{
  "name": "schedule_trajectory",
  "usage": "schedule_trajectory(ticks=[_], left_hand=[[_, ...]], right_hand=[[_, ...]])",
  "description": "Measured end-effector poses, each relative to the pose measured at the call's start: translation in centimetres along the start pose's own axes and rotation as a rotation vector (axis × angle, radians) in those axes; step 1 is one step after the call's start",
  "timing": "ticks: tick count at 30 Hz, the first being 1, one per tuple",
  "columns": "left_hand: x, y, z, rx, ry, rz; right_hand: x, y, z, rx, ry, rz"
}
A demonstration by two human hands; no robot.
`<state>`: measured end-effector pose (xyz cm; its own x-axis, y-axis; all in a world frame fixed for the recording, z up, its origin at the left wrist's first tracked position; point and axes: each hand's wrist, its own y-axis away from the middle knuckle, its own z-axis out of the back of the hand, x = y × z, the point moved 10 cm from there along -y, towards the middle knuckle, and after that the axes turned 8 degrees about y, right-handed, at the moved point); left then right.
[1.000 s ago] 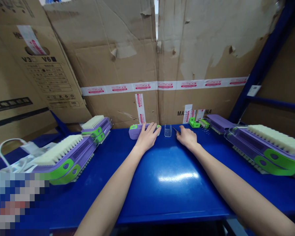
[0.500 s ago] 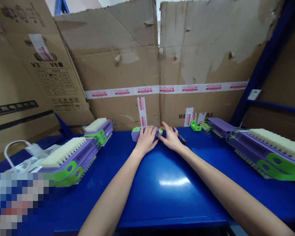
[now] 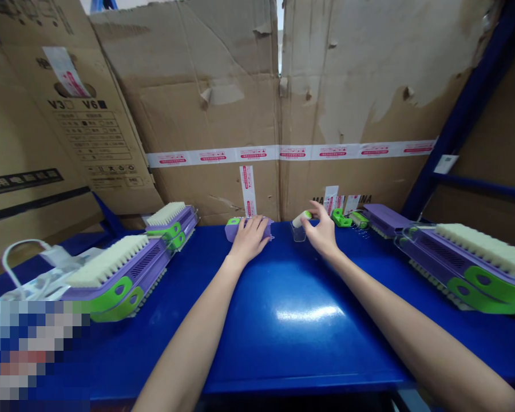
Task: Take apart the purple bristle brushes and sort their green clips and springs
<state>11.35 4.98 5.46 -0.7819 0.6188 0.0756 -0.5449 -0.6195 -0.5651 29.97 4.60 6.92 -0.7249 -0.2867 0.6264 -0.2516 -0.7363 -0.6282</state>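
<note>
My left hand (image 3: pixel 249 239) lies over a small purple body with a green end (image 3: pixel 232 230), its fingers closed down on it near the back of the blue table. Much of that body is hidden under the hand. To the right, my right hand (image 3: pixel 321 233) pinches a whitish cylinder with a green end (image 3: pixel 301 219) between thumb and fingers. The cylinder tilts, and a clear plastic piece (image 3: pixel 298 233) shows at its lower end. Whether the two are joined I cannot tell. A gap separates these pieces from the purple body.
Purple-and-green brushes with cream bristles are stacked at left (image 3: pixel 120 269) and right (image 3: pixel 472 266). Beyond my right hand lie a green bracket (image 3: pixel 340 218), a green cylinder (image 3: pixel 360 220) and a purple brush (image 3: pixel 384 219). Cardboard (image 3: pixel 206 114) walls the back. A white cable (image 3: pixel 15 252) loops at left.
My right hand has moved right, drawing the whitish cylinder away from the purple body. The clear piece now shows. My left hand has shifted slightly left, still on the purple body.
</note>
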Motion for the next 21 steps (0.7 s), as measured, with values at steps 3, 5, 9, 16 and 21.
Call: schedule_trajectory(ticks=[3, 5, 9, 16, 21], left_hand=[[0.1, 0.0, 0.0, -0.004, -0.001, 0.008], [0.0, 0.0, 0.0, -0.005, -0.006, 0.013], [-0.1, 0.0, 0.1, -0.011, -0.015, 0.013], [-0.3, 0.0, 0.1, -0.012, -0.018, 0.012], [-0.2, 0.0, 0.0, -0.017, -0.016, 0.012]], right_hand=[[-0.7, -0.2, 0.8, -0.029, -0.028, -0.007], [-0.9, -0.3, 0.7, -0.023, -0.034, -0.004], [-1.2, -0.3, -0.2, 0.005, -0.005, 0.017], [-0.5, -0.3, -0.8, 0.003, 0.092, 0.075], [0.4, -0.3, -0.8, 0.031, 0.222, 0.106]])
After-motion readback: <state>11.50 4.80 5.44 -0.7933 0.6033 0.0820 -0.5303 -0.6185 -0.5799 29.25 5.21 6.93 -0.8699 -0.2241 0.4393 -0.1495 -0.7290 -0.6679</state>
